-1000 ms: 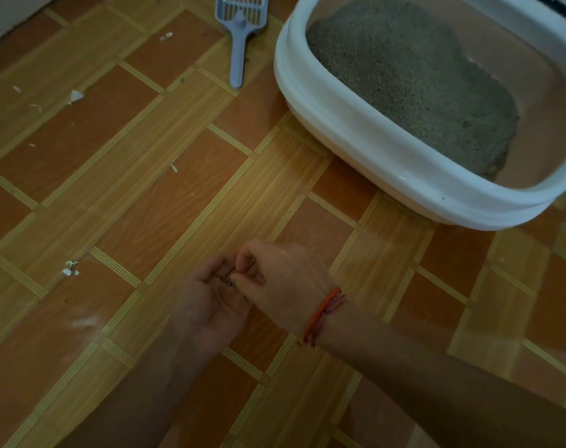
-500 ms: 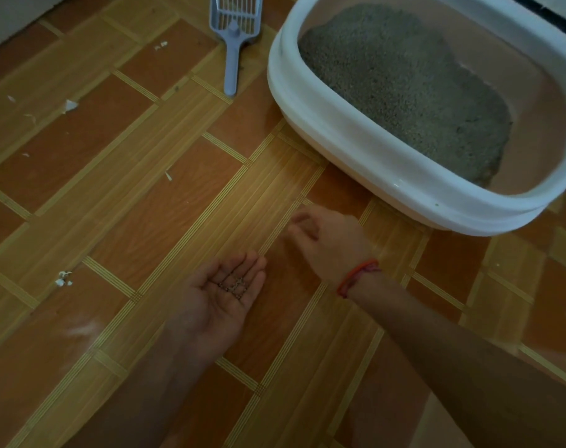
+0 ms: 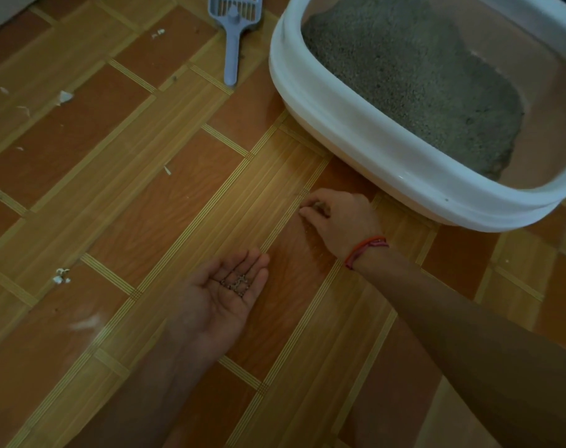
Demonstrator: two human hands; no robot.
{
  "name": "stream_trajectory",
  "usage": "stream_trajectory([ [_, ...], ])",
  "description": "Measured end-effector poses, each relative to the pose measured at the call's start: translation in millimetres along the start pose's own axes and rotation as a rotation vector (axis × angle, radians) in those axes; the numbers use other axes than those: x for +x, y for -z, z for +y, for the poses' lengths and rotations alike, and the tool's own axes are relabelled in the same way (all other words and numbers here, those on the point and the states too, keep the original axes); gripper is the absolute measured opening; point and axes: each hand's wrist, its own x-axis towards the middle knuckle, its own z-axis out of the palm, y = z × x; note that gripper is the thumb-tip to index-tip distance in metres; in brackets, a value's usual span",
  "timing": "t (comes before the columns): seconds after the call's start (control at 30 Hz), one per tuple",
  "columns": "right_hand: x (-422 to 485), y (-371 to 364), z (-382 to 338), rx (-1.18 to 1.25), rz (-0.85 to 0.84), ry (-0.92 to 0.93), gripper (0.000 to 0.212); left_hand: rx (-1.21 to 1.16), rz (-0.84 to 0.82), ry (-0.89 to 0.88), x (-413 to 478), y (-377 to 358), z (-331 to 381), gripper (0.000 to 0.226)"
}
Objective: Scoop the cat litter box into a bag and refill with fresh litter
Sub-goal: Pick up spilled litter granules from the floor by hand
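Note:
A white litter box (image 3: 365, 140) stands on the floor at the upper right, with grey litter (image 3: 414, 79) heaped in its left part. A blue-grey slotted scoop (image 3: 232, 37) lies on the floor left of the box. My left hand (image 3: 220, 295) lies palm up near the floor with several dark litter grains (image 3: 238, 282) on its fingers. My right hand (image 3: 336, 218), with a red thread on the wrist, reaches down to the floor just in front of the box, fingertips curled together at the floor as if pinching grains; what they hold is too small to tell.
The floor is patterned wood-look vinyl. Small white scraps (image 3: 62, 276) lie at the left, more scraps (image 3: 65, 97) farther up, and a pale dusty smear (image 3: 86, 323) lies near my left forearm. A wall edge shows at the top left corner.
My right hand left the left palm and moved up and right to the floor near the box. The left hand opened flat, showing the grains.

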Motion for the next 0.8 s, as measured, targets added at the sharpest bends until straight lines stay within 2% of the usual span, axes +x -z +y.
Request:
stream_trajectory([
  [0.53,4.1,2.8,-13.8,-0.268,-0.119,0.061,0.025,0.007,-0.003,-0.003,-1.6,-1.0,0.2,0.045],
  [0.67,-2.6,5.4,-19.0,-0.206,-0.110,0.067,0.021,0.002,0.000,-0.003,-1.9,1.4,1.0,0.047],
  [0.8,-31.0,10.6,-41.9,-0.009,-0.113,0.110,0.018,0.018,-0.011,0.005,-0.3,3.7,0.2,0.048],
])
